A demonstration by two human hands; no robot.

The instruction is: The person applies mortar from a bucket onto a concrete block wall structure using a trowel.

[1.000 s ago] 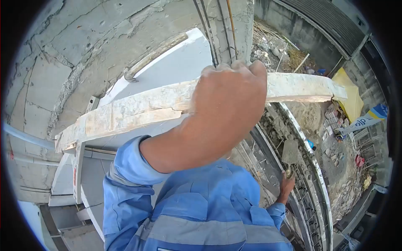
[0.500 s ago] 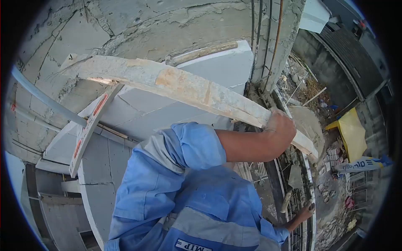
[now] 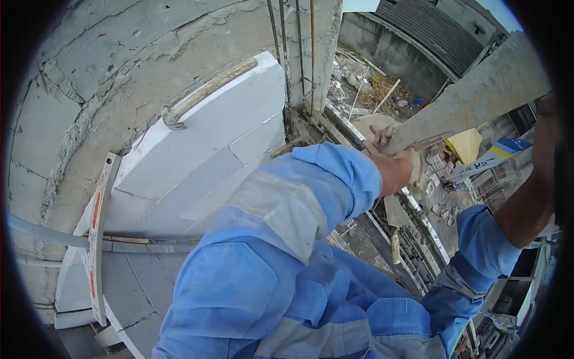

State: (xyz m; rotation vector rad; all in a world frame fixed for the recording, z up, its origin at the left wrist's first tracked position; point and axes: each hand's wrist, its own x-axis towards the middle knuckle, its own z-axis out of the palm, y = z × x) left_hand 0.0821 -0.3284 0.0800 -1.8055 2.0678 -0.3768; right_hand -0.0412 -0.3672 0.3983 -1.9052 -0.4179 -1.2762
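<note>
A long mortar-caked wooden plank (image 3: 472, 96) slants up to the right, raised in front of me. My left hand (image 3: 391, 149) is at its lower end, with some fingers showing past the end and the rest hidden. My right hand (image 3: 545, 113) is at the plank's lower edge near the right rim of the view, its fingers mostly lost in the dark. Below my left forearm, a trowel (image 3: 394, 212) with a wooden handle lies on the wall top.
A hammer (image 3: 209, 88) lies on top of the white block wall (image 3: 197, 152). A spirit level (image 3: 98, 230) leans by a grey pipe (image 3: 48, 230). Steel bars (image 3: 299, 54) run up the concrete column. Beyond the wall edge, rubble, a yellow sheet (image 3: 463, 146) and a printed sack (image 3: 490, 158) lie lower down.
The plank has moved off the block wall, up and to the right. My left hand has moved up to its end. My right hand has left the wall top and risen to the plank.
</note>
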